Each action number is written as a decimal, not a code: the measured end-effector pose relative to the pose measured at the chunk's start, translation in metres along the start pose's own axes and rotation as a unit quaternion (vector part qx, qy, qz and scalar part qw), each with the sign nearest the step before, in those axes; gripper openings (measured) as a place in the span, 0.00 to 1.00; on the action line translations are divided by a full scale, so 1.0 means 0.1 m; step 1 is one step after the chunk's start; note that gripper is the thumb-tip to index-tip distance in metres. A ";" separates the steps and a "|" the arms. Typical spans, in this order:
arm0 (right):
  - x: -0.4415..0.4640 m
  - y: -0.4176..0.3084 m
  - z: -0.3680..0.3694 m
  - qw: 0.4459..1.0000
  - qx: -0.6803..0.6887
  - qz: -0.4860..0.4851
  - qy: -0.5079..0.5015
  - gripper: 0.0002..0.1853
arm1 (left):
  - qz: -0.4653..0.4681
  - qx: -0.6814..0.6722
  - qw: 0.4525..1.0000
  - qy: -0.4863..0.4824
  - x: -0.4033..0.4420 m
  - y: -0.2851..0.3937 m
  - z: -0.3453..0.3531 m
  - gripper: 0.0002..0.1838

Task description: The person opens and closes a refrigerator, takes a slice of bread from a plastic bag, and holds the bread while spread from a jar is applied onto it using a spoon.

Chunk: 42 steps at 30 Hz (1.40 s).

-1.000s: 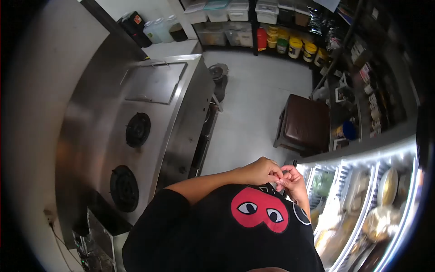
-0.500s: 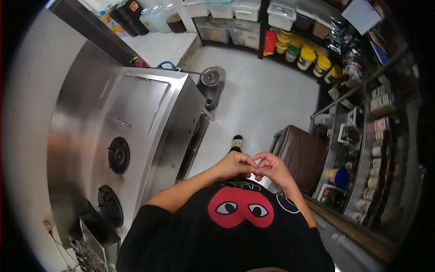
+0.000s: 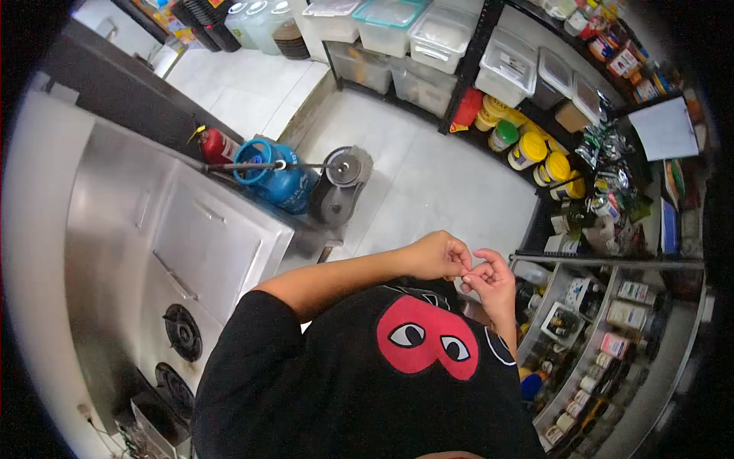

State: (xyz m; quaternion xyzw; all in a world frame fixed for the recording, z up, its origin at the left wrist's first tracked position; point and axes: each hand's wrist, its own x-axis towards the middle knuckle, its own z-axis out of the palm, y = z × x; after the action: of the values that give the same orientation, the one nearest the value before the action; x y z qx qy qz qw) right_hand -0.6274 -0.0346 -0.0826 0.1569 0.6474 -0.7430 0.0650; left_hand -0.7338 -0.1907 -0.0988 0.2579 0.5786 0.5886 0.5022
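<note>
My left hand (image 3: pixel 437 256) and my right hand (image 3: pixel 492 284) meet in front of my chest, above the black shirt (image 3: pixel 329 375) with its red printed patch. Both are closed, thumb and fingertips pinched together, and the tips touch or nearly touch each other. Whatever lies between the fingertips, if anything, is too small to make out. Past the hands, bottles and jars stand on the shelf rack (image 3: pixel 562 348) to the right.
A steel stove (image 3: pixel 222 245) with black burners runs along the left. Behind it stand a red fire extinguisher (image 3: pixel 216 144), a blue gas cylinder (image 3: pixel 287 187) and a mop bucket (image 3: pixel 336 191). Yellow-lidded tubs (image 3: pixel 527 149) and plastic bins (image 3: pixel 440 34) fill the back shelves.
My view has swung and moved forward, bringing the gas cylinder and fire extinguisher into fuller sight. The brown-topped box by the shelves is no longer visible. My hands stay pinched together.
</note>
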 end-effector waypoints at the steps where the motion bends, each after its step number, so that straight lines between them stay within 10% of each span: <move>1: 0.20 -0.05 -0.07 1.000 -0.002 -0.001 0.001 0.22 | 0.008 0.005 1.000 -0.002 0.17 0.03 -0.14 0.04; 16: 4.01 -1.22 -0.19 0.909 -0.246 0.048 -0.333 0.05 | -0.005 -0.065 0.929 0.365 1.47 0.85 -2.41 0.04; 42: 7.21 -1.87 4.34 0.606 -0.301 -0.051 -0.735 0.06 | 0.091 -0.257 0.616 0.739 -0.37 1.19 -5.63 0.05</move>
State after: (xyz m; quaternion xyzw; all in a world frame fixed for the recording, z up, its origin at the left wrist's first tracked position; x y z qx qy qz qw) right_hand -1.4279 -0.3559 -0.0868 -0.5033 0.5760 -0.3742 0.5243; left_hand -1.2533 -0.4408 -0.0882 -0.3522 0.5530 0.7476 -0.1058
